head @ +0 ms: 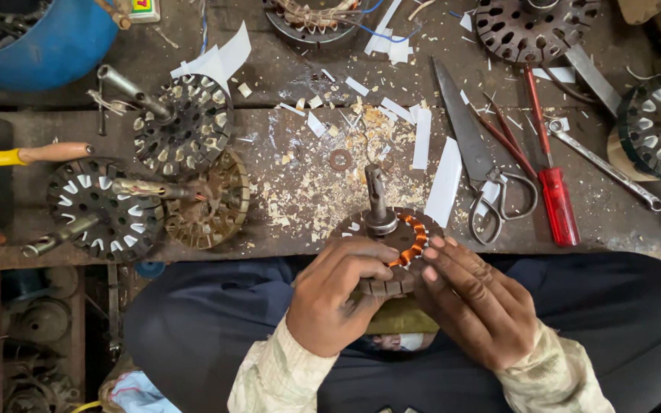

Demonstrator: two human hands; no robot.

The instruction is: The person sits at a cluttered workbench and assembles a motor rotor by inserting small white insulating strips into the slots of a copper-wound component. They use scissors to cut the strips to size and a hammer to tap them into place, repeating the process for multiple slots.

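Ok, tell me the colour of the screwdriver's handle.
Red, on the screwdriver; the head view shows it.
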